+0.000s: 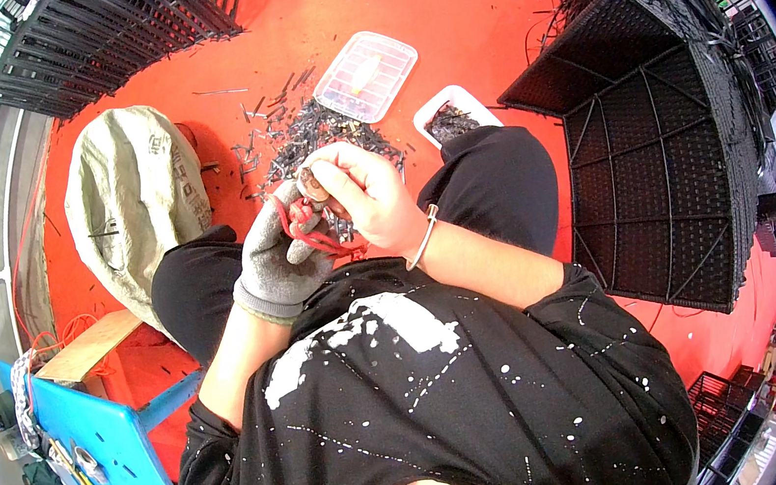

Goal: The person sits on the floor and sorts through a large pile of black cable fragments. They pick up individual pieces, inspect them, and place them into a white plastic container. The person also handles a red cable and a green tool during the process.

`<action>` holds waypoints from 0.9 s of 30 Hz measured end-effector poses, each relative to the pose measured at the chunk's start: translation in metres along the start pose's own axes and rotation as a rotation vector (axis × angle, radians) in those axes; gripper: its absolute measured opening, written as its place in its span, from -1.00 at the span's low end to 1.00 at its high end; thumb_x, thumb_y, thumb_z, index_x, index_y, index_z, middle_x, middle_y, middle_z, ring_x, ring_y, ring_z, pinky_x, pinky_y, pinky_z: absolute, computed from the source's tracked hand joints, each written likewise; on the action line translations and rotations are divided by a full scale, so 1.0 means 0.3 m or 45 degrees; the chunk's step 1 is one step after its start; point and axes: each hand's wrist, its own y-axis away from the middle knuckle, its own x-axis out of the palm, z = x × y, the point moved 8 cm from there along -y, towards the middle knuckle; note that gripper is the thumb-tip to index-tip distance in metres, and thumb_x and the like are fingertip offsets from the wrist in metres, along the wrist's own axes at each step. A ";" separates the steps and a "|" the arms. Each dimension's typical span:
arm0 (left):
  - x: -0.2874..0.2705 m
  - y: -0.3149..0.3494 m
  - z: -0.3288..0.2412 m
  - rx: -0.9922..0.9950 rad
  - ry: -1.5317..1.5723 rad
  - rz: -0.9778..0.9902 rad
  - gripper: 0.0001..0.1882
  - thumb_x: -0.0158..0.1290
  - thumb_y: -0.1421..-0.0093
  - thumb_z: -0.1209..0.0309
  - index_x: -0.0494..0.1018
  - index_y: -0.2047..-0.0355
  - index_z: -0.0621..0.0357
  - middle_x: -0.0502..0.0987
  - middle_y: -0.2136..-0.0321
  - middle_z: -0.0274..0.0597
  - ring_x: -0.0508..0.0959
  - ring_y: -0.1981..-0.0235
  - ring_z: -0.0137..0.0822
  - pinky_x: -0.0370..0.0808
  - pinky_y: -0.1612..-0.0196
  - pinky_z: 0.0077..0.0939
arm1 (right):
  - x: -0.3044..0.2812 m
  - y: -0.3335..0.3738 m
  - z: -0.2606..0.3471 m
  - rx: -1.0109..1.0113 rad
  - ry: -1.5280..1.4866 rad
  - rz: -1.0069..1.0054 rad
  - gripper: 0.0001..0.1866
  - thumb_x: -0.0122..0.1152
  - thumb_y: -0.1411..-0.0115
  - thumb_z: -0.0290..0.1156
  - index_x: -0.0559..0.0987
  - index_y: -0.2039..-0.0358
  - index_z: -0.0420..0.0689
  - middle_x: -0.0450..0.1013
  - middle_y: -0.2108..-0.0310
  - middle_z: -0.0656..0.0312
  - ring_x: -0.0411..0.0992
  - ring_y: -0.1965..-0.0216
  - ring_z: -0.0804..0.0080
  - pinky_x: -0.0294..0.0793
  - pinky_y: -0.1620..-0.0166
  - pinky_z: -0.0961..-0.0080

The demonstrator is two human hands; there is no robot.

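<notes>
Left hand [276,256], head view: gloved, held red cord [301,218], apparently for steadiness.
Right hand [371,193]: bare fingertips pinched a round brown piece [312,186], presumably for control.
Both pieces: stayed together between the knees [509,171].
Black scraps [330,135]: lay on floor [473,2] beyond.

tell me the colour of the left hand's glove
The knit glove is grey; the head view shows it best.
</notes>
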 end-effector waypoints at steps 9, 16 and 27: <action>0.010 0.006 0.009 -0.115 -0.033 0.061 -0.63 -0.08 -0.24 0.19 0.37 0.09 0.22 0.48 0.45 -0.37 0.30 0.67 -0.64 0.24 0.59 -0.76 | -0.024 0.009 -0.055 0.318 -0.277 -0.069 -0.81 -0.06 -0.31 -0.30 0.47 0.31 -0.12 0.36 0.54 0.45 0.20 0.60 0.79 0.14 0.55 0.80; 0.009 -0.006 -0.009 -0.025 -0.320 -0.086 -0.56 -0.04 -0.20 0.12 0.37 0.10 0.24 0.49 0.36 -0.33 0.35 0.58 -0.61 0.27 0.54 -0.79 | -0.046 -0.001 -0.110 0.473 -0.382 -0.049 -0.80 -0.08 -0.31 -0.30 0.47 0.28 -0.13 0.40 0.49 0.39 0.27 0.59 0.74 0.18 0.57 0.77; -0.015 -0.036 -0.034 0.080 -0.593 -0.137 -0.48 -0.02 -0.19 0.08 0.28 -0.02 0.21 0.46 0.23 -0.26 0.38 0.45 -0.59 0.31 0.48 -0.83 | -0.074 -0.015 -0.140 0.532 -0.463 -0.110 -0.75 -0.06 -0.29 -0.27 0.52 0.33 -0.16 0.44 0.51 0.34 0.31 0.56 0.67 0.29 0.50 0.74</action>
